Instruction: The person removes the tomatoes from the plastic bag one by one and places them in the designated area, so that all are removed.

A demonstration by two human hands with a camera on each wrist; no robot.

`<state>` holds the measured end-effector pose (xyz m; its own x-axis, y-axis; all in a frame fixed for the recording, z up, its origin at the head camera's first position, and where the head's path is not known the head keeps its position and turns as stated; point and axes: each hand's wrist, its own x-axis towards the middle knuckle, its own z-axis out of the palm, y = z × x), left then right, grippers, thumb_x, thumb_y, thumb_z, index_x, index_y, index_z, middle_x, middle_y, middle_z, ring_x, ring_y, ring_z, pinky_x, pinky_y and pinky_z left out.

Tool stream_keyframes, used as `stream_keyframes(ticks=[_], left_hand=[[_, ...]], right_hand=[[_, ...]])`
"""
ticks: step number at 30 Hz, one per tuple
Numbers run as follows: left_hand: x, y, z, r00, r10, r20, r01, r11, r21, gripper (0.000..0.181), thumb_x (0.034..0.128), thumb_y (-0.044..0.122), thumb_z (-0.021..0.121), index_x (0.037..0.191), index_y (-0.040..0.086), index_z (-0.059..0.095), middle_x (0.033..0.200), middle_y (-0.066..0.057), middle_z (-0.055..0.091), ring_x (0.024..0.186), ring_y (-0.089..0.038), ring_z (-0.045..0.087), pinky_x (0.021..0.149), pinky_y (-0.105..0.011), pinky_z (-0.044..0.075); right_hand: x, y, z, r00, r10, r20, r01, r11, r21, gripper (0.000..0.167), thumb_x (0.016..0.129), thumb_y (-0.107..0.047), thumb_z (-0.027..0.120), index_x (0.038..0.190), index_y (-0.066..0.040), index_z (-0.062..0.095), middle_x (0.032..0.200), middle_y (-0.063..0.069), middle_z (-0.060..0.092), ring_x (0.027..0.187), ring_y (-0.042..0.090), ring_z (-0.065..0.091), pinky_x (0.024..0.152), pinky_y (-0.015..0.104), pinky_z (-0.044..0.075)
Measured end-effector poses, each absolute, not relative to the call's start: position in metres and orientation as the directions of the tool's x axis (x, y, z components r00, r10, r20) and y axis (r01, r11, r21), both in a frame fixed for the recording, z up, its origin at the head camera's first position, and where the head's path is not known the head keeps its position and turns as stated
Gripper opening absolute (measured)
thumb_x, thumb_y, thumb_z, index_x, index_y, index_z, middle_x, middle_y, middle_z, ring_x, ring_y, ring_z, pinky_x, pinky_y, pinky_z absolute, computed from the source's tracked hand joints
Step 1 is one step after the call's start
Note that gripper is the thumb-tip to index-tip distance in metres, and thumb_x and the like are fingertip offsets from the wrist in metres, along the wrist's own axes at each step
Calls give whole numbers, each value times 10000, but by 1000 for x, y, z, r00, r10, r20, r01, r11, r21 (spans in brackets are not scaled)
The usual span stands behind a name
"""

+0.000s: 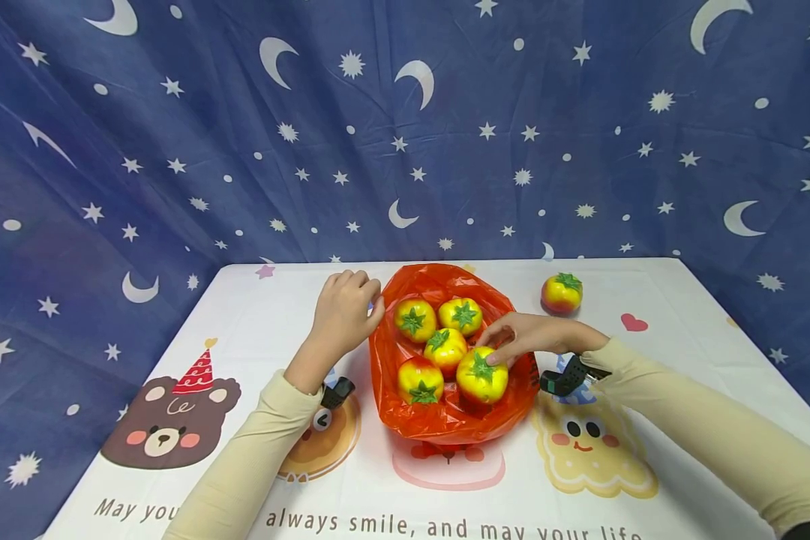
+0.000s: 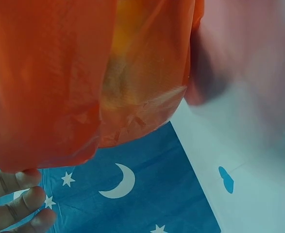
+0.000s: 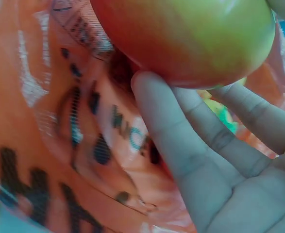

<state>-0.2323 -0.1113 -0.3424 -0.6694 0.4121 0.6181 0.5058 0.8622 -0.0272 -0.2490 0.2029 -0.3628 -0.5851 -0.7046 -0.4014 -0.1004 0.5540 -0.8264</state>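
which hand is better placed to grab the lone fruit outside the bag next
Likely the right hand: the lone fruit lies on its side of the red bag, though it must first release the held fruit. The left hand is at the opposite rim.

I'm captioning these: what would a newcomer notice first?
Probably the open red bag on the white table, with four yellow-red fruits inside and a fifth fruit in the right hand. A sixth fruit sits alone to the bag's right. Behind hangs blue cloth with white moons and stars.

This looks like a staged tabletop set, given the moon-and-star backdrop behind the cartoon-printed tablecloth.
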Motion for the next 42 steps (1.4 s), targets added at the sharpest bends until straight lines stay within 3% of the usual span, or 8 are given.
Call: stream_keyframes(ticks=[13, 18, 22, 25, 29, 42], left_hand=[[-231, -110, -343, -625, 436, 648, 508, 857, -87, 112, 810, 132, 603, 712, 85, 579, 680, -53, 534, 674, -245, 512, 752, -409, 459], [-230, -109, -345, -621, 435, 651, 496, 862, -103, 87, 817, 126, 596, 756, 65, 610, 699, -70, 546, 674, -246, 519, 747, -404, 468], [-229, -107, -346, -620, 435, 653, 478, 869, -126, 88, 817, 131, 591, 781, 57, 623, 716, -81, 561, 694, -256, 533, 762, -399, 469], [-228, -107, -346, -615, 435, 658, 467, 873, -141, 87, 813, 135, 593, 783, 58, 621, 724, -82, 566, 710, -260, 541, 778, -398, 469], [-228, -107, -346, -601, 436, 670, 465, 873, -151, 83, 809, 133, 598, 778, 58, 617, 725, -80, 565, 718, -260, 544, 784, -402, 468], [-227, -104, -345, -592, 439, 675, 470, 869, -153, 86, 813, 145, 598, 786, 65, 614, 730, -75, 559, 722, -252, 534, 784, -391, 465]], right_hand=[[-257, 220, -310, -619, -682, -389, -169, 600, -782, 482, 853, -335, 622, 1215, -20, 581, 1133, 96, 639, 949, 185, 612, 835, 413, 535], [-257, 227, -295, -630, -684, -368, -190, 595, -781, 428, 883, -287, 591, 1213, -14, 581, 1146, 95, 644, 964, 175, 639, 819, 342, 541], [-257, 233, -283, -659, -660, -361, -222, 628, -746, 409, 887, -293, 571, 1206, -37, 591, 1098, 70, 664, 889, 146, 633, 733, 283, 525], [-259, 240, -275, -687, -639, -346, -239, 649, -723, 418, 882, -296, 554, 1217, -48, 589, 1078, 64, 667, 892, 162, 606, 760, 281, 502], [-260, 249, -266, -727, -601, -332, -229, 668, -708, 445, 889, -302, 540, 1246, -39, 568, 1114, 79, 654, 971, 194, 598, 849, 315, 498], [-268, 304, -255, -820, -467, -332, -131, 717, -684, 541, 941, -281, 510, 1348, 64, 422, 1273, 152, 557, 978, 80, 610, 852, 314, 536]])
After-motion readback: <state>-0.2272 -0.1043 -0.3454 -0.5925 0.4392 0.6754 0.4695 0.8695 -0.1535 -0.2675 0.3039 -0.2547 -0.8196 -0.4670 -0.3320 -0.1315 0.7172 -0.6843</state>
